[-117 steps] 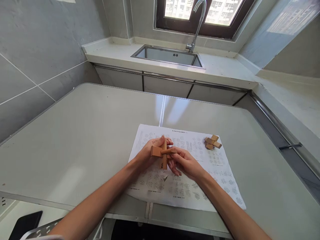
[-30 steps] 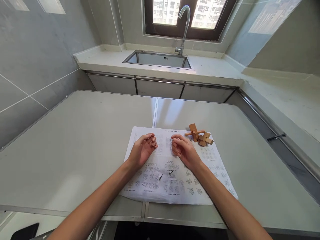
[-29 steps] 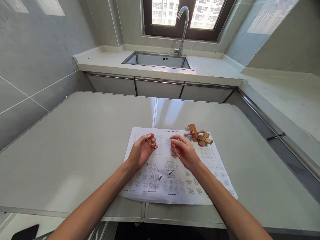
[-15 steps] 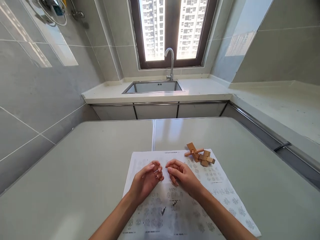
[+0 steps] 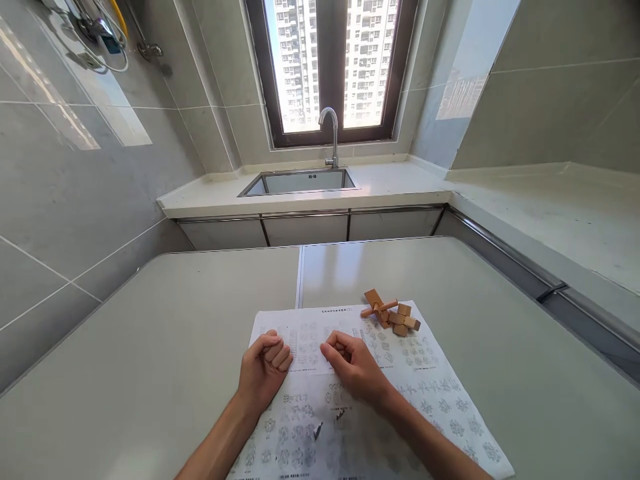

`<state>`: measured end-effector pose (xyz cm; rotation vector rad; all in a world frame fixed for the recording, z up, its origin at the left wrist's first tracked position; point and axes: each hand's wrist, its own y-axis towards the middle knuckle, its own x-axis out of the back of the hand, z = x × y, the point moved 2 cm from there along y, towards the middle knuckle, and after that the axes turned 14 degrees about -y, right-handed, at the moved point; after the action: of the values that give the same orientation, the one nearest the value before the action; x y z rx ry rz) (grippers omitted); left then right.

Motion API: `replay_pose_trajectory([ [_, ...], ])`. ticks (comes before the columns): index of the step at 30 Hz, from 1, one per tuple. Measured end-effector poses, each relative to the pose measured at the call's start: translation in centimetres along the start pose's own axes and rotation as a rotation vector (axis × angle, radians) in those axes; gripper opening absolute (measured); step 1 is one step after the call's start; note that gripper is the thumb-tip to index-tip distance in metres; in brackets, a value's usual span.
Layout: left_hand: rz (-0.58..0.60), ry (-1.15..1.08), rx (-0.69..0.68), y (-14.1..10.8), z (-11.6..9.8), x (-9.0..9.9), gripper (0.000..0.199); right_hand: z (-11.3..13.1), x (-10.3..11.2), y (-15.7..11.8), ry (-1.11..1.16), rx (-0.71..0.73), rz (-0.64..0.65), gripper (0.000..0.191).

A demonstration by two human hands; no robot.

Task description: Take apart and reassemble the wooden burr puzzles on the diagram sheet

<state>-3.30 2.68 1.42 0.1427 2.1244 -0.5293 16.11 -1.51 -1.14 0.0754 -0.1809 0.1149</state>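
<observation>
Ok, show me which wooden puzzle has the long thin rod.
The left wooden puzzle, with the rod slantwise across it; the right wooden puzzle is a compact cluster of short blocks.

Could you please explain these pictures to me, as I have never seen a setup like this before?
There is no machine here: you are looking at a person's own bare hands, the left hand and the right hand. Every picture comes from one camera worn on the head, facing forward and down. On the pale table lies a printed sheet. At its far right corner are two wooden assemblies side by side: one with a round stick through it, and a cross-shaped one. Both hands are curled over the sheet, and nothing shows in either. Beyond the table are a sink and a tap.
</observation>
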Motion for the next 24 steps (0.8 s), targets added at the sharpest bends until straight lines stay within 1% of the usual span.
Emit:
replay_pose_trajectory([
  [4, 0.012, 0.013, 0.017, -0.03, -0.14, 0.15, 0.066, 0.05, -0.07, -0.11, -0.118, 0.046, -0.004, 0.044],
  [9, 0.049, 0.12, 0.036, -0.4, -0.02, 0.35, 0.074, 0.03, -0.26, -0.24, -0.235, 0.096, 0.004, 0.05],
  [13, 0.07, 0.197, 0.067, -0.66, 0.12, 0.3, 0.081, -0.15, -0.43, -0.34, -0.237, 0.12, 0.007, 0.051],
  [16, 0.061, 0.208, 0.059, -0.78, 0.14, 0.19, 0.084, -0.25, -0.57, -0.4, -0.245, 0.136, -0.004, 0.05],
  [21, 0.057, 0.202, 0.052, -0.68, 0.14, 0.46, 0.084, -0.41, -0.73, -0.48, -0.27, 0.136, -0.057, 0.05],
  [24, 0.058, 0.183, 0.049, -0.51, 0.2, 0.79, 0.083, -0.46, -0.82, -0.54, -0.279, 0.133, -0.064, 0.049],
])
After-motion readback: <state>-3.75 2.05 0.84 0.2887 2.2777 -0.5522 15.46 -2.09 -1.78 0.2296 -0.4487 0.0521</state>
